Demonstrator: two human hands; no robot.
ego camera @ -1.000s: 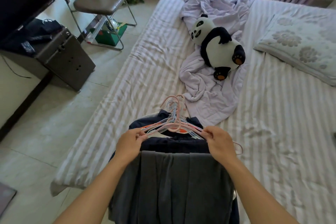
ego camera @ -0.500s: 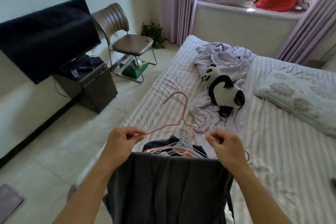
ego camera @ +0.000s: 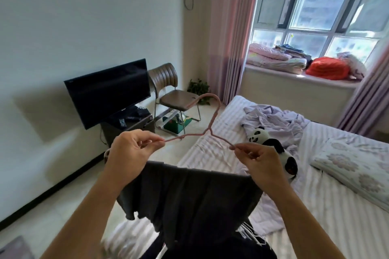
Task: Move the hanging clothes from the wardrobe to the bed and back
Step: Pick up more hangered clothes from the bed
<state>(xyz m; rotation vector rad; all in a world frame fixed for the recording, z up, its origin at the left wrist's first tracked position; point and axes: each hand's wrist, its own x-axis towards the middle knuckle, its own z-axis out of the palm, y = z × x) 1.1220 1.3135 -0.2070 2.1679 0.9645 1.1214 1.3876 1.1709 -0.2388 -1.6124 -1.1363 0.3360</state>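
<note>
I hold a pink hanger (ego camera: 210,124) up in front of me, above the bed (ego camera: 328,212). My left hand (ego camera: 128,151) pinches its left shoulder and my right hand (ego camera: 261,160) pinches its right shoulder. A dark grey garment (ego camera: 189,200) hangs from the hanger's bar between my hands. Below it, a pile of dark clothes on light hangers (ego camera: 250,239) lies on the near end of the bed, mostly hidden by the grey garment. The wardrobe is out of view.
A panda plush (ego camera: 271,145) and a crumpled lilac sheet (ego camera: 273,120) lie mid-bed, with a pillow (ego camera: 353,168) at right. A TV (ego camera: 109,90) on a low cabinet and a brown chair (ego camera: 170,94) stand left. Bedding is stacked on the window sill (ego camera: 294,75).
Both hands have lifted the pink hanger with the grey garment up off the pile on the bed. My view has tilted upward toward the window.
</note>
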